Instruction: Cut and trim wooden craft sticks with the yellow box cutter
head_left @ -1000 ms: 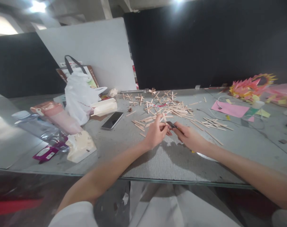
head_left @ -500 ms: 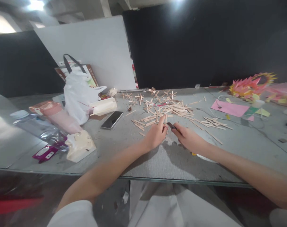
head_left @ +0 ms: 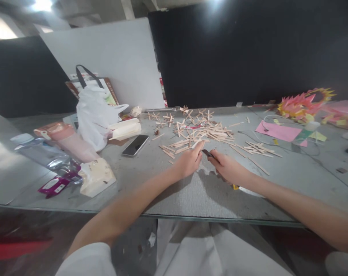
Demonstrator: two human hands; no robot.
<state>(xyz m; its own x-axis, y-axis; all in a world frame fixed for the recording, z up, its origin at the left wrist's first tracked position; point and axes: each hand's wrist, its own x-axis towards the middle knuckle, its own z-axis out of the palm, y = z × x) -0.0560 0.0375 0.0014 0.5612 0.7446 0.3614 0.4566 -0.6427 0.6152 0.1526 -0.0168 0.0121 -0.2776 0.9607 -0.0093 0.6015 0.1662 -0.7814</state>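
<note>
My left hand point(head_left: 188, 163) is closed in a pinch above the table, with a short pale wooden stick point(head_left: 195, 143) at its fingertips. Facing it, my right hand point(head_left: 227, 165) grips a knife with a dark blade point(head_left: 207, 153). The blade tip points at the left fingertips, and a small gap seems to lie between them. Most of the knife's handle is hidden in my fist. Just beyond both hands spreads a loose heap of wooden sticks point(head_left: 216, 133). Behind it stand several small crossed-stick pieces point(head_left: 170, 119).
To the left lie a phone point(head_left: 136, 145), a white plastic bag point(head_left: 92, 115), a clear bottle point(head_left: 44, 153) and a beige packet point(head_left: 96, 177). On the right are pink paper point(head_left: 278, 131), a cable point(head_left: 247, 133) and a spiky paper craft point(head_left: 298, 105). A yellow-and-white item point(head_left: 235, 187) is partly covered by my right forearm.
The stick in my left hand has tipped from upright to a leftward slant, and that hand has turned slightly. My right hand and the knife have hardly moved.
</note>
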